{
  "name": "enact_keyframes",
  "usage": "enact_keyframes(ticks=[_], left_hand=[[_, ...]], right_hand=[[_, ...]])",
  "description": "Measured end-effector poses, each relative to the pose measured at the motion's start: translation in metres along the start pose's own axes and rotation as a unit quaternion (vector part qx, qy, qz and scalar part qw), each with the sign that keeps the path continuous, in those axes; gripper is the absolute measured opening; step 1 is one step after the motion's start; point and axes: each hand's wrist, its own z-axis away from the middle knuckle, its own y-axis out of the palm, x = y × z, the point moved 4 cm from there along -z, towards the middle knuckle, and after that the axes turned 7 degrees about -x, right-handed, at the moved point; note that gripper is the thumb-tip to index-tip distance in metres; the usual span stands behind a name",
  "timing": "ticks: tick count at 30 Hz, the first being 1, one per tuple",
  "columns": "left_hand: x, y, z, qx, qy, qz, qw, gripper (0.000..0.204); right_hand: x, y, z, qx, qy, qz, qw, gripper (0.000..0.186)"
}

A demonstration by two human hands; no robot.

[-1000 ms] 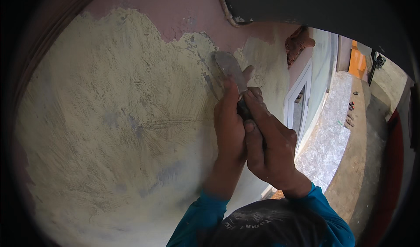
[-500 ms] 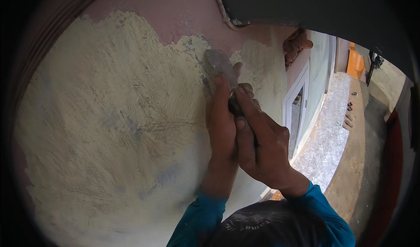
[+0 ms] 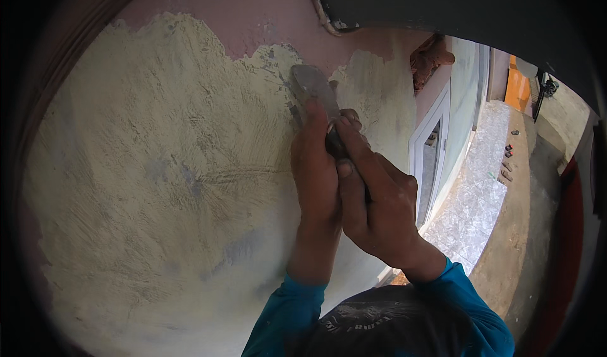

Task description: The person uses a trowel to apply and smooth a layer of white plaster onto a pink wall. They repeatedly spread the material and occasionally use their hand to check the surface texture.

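Note:
A scraper [image 3: 314, 84] with a broad, pale blade lies against the wall at the border between pink paint and a rough, cream-coloured area. My left hand [image 3: 316, 177] is closed at the scraper, its thumb stretched along the blade's base. From the right, my right hand [image 3: 384, 208] wraps round the dark handle [image 3: 335, 145], most of which the fingers hide. Both hands are close together. The cream wall surface [image 3: 158, 167] is streaked, with grey patches, and pink paint [image 3: 253, 9] borders it above.
A thin pipe [image 3: 321, 9] runs down beside a dark overhang [image 3: 436, 6]. Reddish broken masonry [image 3: 429, 65] shows at the wall's corner. To the right are a white-framed door or window [image 3: 433, 148], shiny pale flooring [image 3: 468, 199], several shoes [image 3: 507, 161] and an orange panel [image 3: 517, 90].
The scraper and both hands have shifted slightly up and to the left along the wall. Both hands keep their hold.

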Motion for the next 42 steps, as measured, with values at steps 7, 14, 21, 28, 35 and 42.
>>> enact_keyframes(ticks=[7, 14, 21, 28, 35, 42], left_hand=[[0.033, 0.004, 0.006, 0.068, -0.109, 0.111, 0.986, 0.065], [0.048, 0.013, -0.019, 0.059, -0.103, 0.023, 0.993, 0.063], [0.048, 0.025, -0.021, 0.088, -0.042, 0.001, 0.995, 0.065], [0.053, 0.026, -0.029, 0.048, -0.068, -0.021, 0.996, 0.062], [0.052, 0.032, -0.032, 0.042, -0.096, 0.046, 0.993, 0.061], [0.056, 0.03, -0.033, 0.041, -0.08, 0.037, 0.995, 0.057]], right_hand=[[-0.014, -0.011, 0.021, 0.024, 0.046, 0.027, 0.998, 0.048], [-0.04, -0.003, 0.009, -0.025, 0.09, 0.03, 0.995, 0.047], [-0.042, -0.013, 0.006, -0.031, 0.064, 0.052, 0.996, 0.047], [-0.047, -0.01, -0.007, -0.051, 0.057, 0.043, 0.996, 0.047], [-0.046, -0.016, -0.008, -0.028, 0.046, 0.043, 0.998, 0.047], [-0.047, -0.015, -0.012, -0.024, 0.052, 0.03, 0.998, 0.047]])
